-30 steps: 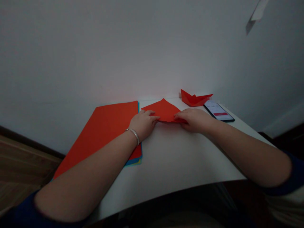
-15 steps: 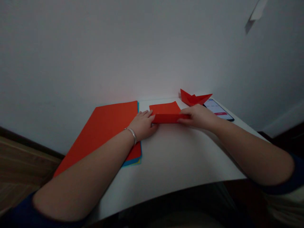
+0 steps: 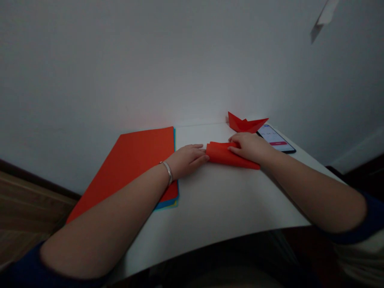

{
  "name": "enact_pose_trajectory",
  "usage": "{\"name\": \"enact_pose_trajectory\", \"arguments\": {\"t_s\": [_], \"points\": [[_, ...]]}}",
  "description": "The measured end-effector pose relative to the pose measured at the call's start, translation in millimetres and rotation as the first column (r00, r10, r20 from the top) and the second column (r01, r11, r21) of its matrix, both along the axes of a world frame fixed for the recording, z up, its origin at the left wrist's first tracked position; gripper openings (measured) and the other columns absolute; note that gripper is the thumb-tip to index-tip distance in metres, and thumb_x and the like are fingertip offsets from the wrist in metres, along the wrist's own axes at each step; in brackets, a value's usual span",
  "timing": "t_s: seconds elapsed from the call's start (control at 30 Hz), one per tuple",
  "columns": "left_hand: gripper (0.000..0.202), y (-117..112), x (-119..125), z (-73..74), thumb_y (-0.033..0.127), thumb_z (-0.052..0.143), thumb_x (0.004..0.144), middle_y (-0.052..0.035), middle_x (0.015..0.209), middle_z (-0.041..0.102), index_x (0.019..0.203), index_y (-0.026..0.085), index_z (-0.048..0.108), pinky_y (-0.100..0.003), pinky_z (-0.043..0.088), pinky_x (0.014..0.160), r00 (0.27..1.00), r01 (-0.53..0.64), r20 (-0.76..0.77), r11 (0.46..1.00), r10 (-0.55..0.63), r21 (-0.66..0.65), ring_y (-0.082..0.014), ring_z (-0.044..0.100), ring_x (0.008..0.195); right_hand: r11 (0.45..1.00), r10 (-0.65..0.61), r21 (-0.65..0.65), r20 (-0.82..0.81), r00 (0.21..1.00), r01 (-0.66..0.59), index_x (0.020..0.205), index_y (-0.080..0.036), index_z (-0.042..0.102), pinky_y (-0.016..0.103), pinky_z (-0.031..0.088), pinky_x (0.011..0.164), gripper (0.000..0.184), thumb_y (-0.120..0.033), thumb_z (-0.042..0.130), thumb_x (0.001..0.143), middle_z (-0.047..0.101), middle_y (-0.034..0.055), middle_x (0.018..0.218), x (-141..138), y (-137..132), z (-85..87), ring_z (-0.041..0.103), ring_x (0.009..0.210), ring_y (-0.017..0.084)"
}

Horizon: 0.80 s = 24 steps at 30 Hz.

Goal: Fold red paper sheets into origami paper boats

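A red sheet of paper [image 3: 229, 156], folded over on itself, lies on the white table between my hands. My right hand [image 3: 247, 145] grips its right part, thumb on the near side and fingers toward the far edge. At the paper's left end, my left hand [image 3: 192, 158] lies with its fingers stretched out, their tips touching or very close to the edge. A silver bangle circles my left wrist. Just beyond my right hand stands a folded red paper boat [image 3: 246, 125].
A stack of coloured paper [image 3: 144, 156], red on top with blue and yellow beneath, lies at the left of the table [image 3: 216, 208]. A lit phone [image 3: 277, 140] rests at the right. Behind the table rises a pale wall [image 3: 192, 60].
The paper's far flap has come over toward me, so it now looks narrower and lies slanted. My left hand has shifted slightly right, and my right hand keeps its hold.
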<state>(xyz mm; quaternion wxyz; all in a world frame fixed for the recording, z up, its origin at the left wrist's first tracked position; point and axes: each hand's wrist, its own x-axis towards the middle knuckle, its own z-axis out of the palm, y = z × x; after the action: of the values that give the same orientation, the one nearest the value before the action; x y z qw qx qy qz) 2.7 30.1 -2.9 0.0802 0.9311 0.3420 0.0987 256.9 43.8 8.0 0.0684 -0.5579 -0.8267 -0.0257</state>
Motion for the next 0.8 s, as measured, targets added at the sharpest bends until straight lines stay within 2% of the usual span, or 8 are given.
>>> {"name": "enact_pose_trajectory", "arguments": {"t_s": [0.13, 0.23, 0.37, 0.43, 0.53, 0.6, 0.7, 0.8], "points": [[0.043, -1, 1, 1.1, 0.03, 0.029, 0.101, -0.0056, 0.12, 0.071, 0.109, 0.023, 0.071, -0.035, 0.045, 0.1, 0.997, -0.072, 0.031, 0.997, 0.072, 0.0, -0.0203, 0.06, 0.118, 0.999, -0.048, -0.016, 0.001, 0.999, 0.048, 0.1, -0.019, 0.07, 0.034, 0.045, 0.072, 0.031, -0.041, 0.052, 0.089, 0.072, 0.011, 0.104, -1, -1, -1.8, 0.066, 0.09, 0.025], [0.046, -2, 2, 4.6, 0.032, 0.028, 0.1, -0.0064, 0.106, 0.074, 0.096, 0.022, 0.073, -0.034, 0.047, 0.093, 0.999, -0.039, 0.009, 0.998, 0.039, 0.043, -0.0198, 0.065, 0.102, 0.997, -0.079, -0.013, 0.016, 0.997, 0.079, 0.095, -0.02, 0.07, 0.033, 0.044, 0.068, 0.029, -0.041, 0.052, 0.089, 0.072, 0.0097, 0.101, -4, -3, 0.1, 0.066, 0.087, 0.024], [0.047, -4, 4, 9.4, 0.034, 0.031, 0.099, -0.0076, 0.086, 0.073, 0.077, 0.02, 0.07, -0.036, 0.047, 0.086, 0.998, 0.002, -0.067, 0.988, 0.008, 0.151, -0.0201, 0.065, 0.084, 0.99, -0.144, 0.002, 0.042, 0.989, 0.144, 0.091, -0.022, 0.07, 0.033, 0.043, 0.063, 0.028, -0.045, 0.054, 0.087, 0.072, 0.0087, 0.097, -5, -5, 2.7, 0.065, 0.085, 0.025], [0.047, -5, 6, 9.9, 0.035, 0.033, 0.099, -0.0073, 0.075, 0.071, 0.07, 0.019, 0.068, -0.039, 0.047, 0.087, 0.995, 0.012, -0.097, 0.98, 0.008, 0.201, -0.0199, 0.063, 0.076, 0.987, -0.163, -0.008, 0.057, 0.985, 0.163, 0.09, -0.023, 0.07, 0.033, 0.042, 0.061, 0.03, -0.047, 0.054, 0.086, 0.072, 0.009, 0.097, -5, -5, 3.5, 0.065, 0.083, 0.025], [0.048, -6, 7, 8.7, 0.035, 0.037, 0.098, -0.0053, 0.065, 0.068, 0.063, 0.019, 0.065, -0.044, 0.044, 0.098, 0.995, -0.001, -0.093, 0.966, 0.026, 0.258, -0.018, 0.061, 0.066, 0.983, -0.18, -0.023, 0.075, 0.981, 0.182, 0.09, -0.023, 0.071, 0.033, 0.041, 0.06, 0.031, -0.049, 0.055, 0.085, 0.072, 0.0094, 0.096, -5, -6, 4.5, 0.065, 0.081, 0.025], [0.049, -7, 8, 7.8, 0.034, 0.038, 0.098, -0.0047, 0.063, 0.067, 0.06, 0.019, 0.065, -0.045, 0.041, 0.104, 0.994, -0.024, -0.091, 0.957, 0.053, 0.289, -0.0177, 0.062, 0.066, 0.98, -0.194, -0.029, 0.08, 0.978, 0.197, 0.089, -0.023, 0.072, 0.033, 0.041, 0.058, 0.032, -0.05, 0.056, 0.085, 0.073, 0.0094, 0.095, -5, -6, 5.0, 0.065, 0.078, 0.024], [0.048, -9, 10, 7.1, 0.033, 0.039, 0.098, -0.0038, 0.06, 0.066, 0.06, 0.019, 0.065, -0.043, 0.041, 0.105, 0.987, -0.083, -0.106, 0.948, 0.121, 0.306, -0.0175, 0.063, 0.068, 0.977, -0.205, -0.042, 0.077, 0.976, 0.209, 0.091, -0.023, 0.073, 0.032, 0.041, 0.056, 0.033, -0.051, 0.057, 0.084, 0.073, 0.0096, 0.095, -4, -7, 4.8, 0.065, 0.078, 0.025], [0.045, -12, 13, 5.8, 0.037, 0.039, 0.098, -0.0045, 0.066, 0.066, 0.067, 0.019, 0.066, -0.038, 0.049, 0.09, 0.967, -0.22, -0.062, 0.934, 0.246, 0.281, -0.0178, 0.062, 0.067, 0.984, -0.171, -0.042, 0.067, 0.983, 0.175, 0.096, -0.022, 0.072, 0.033, 0.043, 0.059, 0.033, -0.049, 0.056, 0.085, 0.071, 0.0101, 0.1, -4, -6, 2.6, 0.065, 0.084, 0.027]]}}
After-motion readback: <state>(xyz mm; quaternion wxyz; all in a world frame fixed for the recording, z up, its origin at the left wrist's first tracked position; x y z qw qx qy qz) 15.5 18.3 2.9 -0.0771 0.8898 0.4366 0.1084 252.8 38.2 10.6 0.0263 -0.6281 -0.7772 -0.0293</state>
